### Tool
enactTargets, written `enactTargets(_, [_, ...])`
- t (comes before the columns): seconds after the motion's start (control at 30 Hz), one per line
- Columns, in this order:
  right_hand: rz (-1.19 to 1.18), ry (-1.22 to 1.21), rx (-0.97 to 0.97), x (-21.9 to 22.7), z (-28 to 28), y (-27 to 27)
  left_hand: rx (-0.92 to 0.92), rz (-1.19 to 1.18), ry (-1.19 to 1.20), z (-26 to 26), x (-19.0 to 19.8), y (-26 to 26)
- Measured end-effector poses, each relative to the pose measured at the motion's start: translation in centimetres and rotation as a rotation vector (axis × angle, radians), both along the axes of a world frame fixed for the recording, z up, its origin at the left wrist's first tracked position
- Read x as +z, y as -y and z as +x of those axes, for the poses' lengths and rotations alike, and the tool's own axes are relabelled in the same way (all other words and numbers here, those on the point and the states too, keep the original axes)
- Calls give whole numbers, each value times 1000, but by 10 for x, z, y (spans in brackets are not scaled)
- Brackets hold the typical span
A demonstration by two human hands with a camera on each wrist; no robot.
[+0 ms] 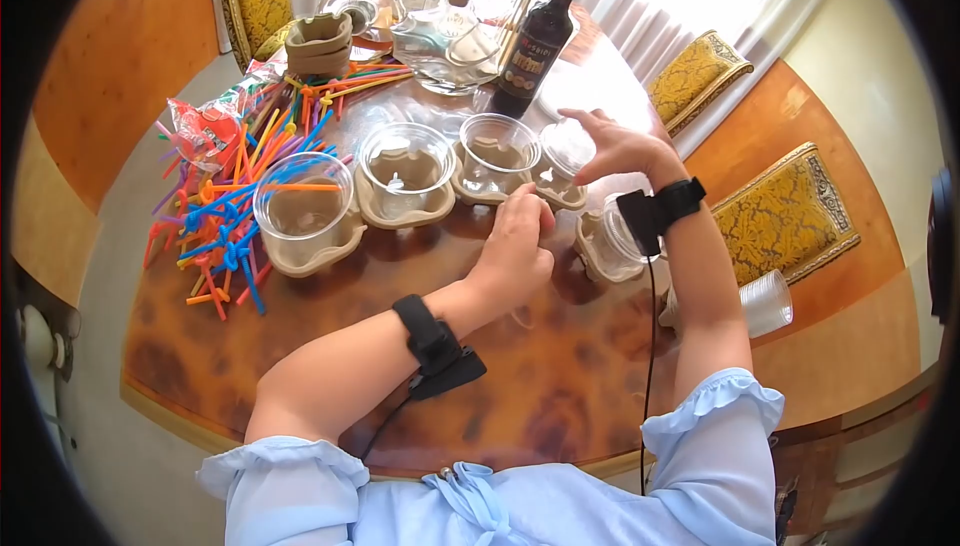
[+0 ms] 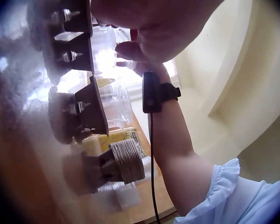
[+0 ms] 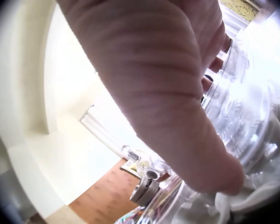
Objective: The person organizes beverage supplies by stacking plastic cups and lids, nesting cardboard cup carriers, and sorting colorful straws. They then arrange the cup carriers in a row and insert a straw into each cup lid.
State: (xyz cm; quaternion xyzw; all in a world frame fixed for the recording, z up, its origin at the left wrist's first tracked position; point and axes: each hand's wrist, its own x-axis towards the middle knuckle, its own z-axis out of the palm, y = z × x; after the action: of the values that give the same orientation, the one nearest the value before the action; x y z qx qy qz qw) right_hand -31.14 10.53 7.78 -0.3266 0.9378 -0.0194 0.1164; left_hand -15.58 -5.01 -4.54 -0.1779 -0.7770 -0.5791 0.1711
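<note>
Clear plastic cups stand in a row of brown moulded-pulp cup holders. My right hand [image 1: 628, 151] spreads thumb and fingers around a clear cup [image 1: 566, 146] in the fourth holder [image 1: 560, 192]. In the right wrist view its thumb [image 3: 210, 163] lies at the near rim, with the fingertips on the far side. The left hand [image 1: 515, 246] has curled fingers at the front edge of the row, gripping the holder there; its fingertips are partly hidden. Left of it are cups [image 1: 500, 144] in their holders. A separate holder with a cup [image 1: 612, 236] stands under the right wrist.
Bendy straws [image 1: 250, 186] and a torn red wrapper [image 1: 205, 136] lie at the left. Behind the cups stand a dark bottle [image 1: 540, 46], a glass decanter [image 1: 450, 41] and more holders [image 1: 318, 46]. A cup stack [image 1: 767, 304] lies at the right; holders [image 2: 128, 161] are stacked near it.
</note>
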Motion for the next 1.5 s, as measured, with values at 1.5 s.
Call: enactTargets(1.5, [-163, 39, 39, -23, 86, -80, -352, -11, 317, 0, 10, -63])
